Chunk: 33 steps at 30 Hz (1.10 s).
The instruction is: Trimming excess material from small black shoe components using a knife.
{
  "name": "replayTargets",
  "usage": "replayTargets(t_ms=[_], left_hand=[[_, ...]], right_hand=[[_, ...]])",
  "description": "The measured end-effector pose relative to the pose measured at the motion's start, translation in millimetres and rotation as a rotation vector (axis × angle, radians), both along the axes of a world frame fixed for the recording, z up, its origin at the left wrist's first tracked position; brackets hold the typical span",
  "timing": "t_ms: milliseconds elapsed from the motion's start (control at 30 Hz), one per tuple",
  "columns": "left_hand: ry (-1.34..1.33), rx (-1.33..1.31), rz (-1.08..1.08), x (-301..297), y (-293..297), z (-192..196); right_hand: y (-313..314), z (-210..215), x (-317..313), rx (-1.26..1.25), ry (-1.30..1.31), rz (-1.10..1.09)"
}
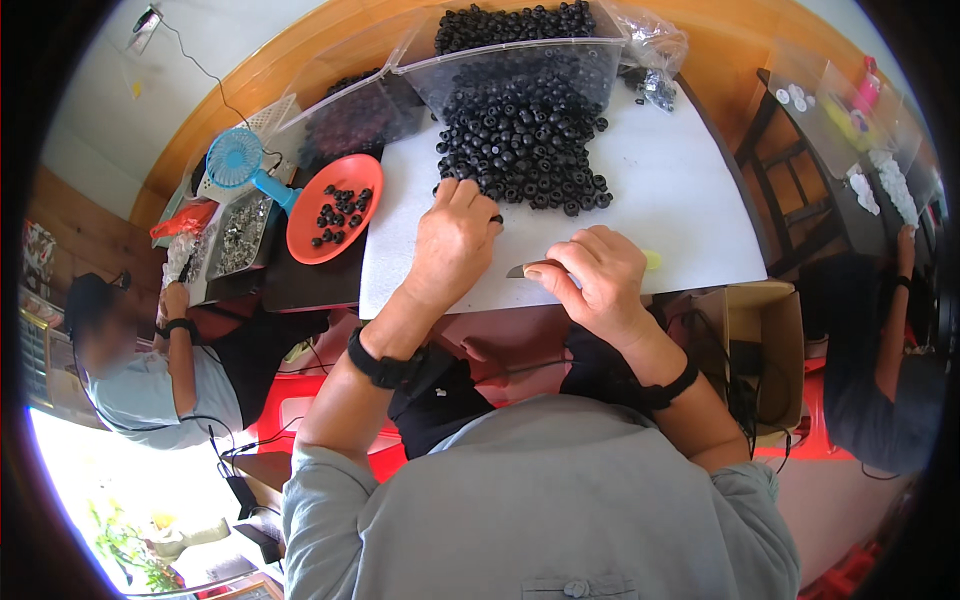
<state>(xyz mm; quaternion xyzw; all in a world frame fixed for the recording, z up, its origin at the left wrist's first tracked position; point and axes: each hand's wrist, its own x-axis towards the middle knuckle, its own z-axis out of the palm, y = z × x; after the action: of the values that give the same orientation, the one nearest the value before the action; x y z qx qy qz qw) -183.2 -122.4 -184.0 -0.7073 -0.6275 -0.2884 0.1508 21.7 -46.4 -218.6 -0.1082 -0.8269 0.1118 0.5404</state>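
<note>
My left hand is closed at the front of a heap of small black round parts with holes. Between its thumb and fingers is one such black round part, mostly hidden by the fingers. To its right, my right hand grips a small knife, whose short dark blade points left toward the left hand. The knife's handle is hidden in the fist. Something yellow-green shows just beyond the right hand; whether it belongs to the knife I cannot tell.
The heap spills from a clear bin onto a white tabletop. An orange-red plate at left holds several black parts, beside a blue fan. An open cardboard box stands below right. People work at both sides.
</note>
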Motion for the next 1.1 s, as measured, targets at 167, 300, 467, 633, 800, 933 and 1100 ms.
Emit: replayTargets(t_ms=[167,300,467,633,800,933,1100], left_hand=[[-0.126,-0.038,0.016,1.1,-16.8,-4.4],[-0.159,0.018,-0.016,-1.6,-13.3,-8.5],[-0.299,-0.028,-0.03,-2.5,-20.6,-12.7],[-0.133,0.014,-0.028,4.0,-17.0,-12.6],[-0.778,-0.102,-0.046,9.7,-38.9,1.4],[-1.394,-0.207,-0.146,7.2,-57.3,1.8],[-1.712,-0.199,-0.331,4.8,-69.1,-9.1]], right_hand=[[-0.1,-1.4,-2.4,0.021,-0.01,-0.011],[0.0,-1.4,-3.1,0.028,-0.025,-0.018],[-1.3,2.2,-4.8,0.034,0.014,0.018],[-3.7,5.6,-2.9,0.019,-0.012,0.0],[-2.0,1.1,-0.8,-0.008,-0.046,0.003],[-5.7,9.7,-2.3,-0.205,-0.009,0.066],[-16.4,23.5,-11.6,-0.442,0.041,0.132]])
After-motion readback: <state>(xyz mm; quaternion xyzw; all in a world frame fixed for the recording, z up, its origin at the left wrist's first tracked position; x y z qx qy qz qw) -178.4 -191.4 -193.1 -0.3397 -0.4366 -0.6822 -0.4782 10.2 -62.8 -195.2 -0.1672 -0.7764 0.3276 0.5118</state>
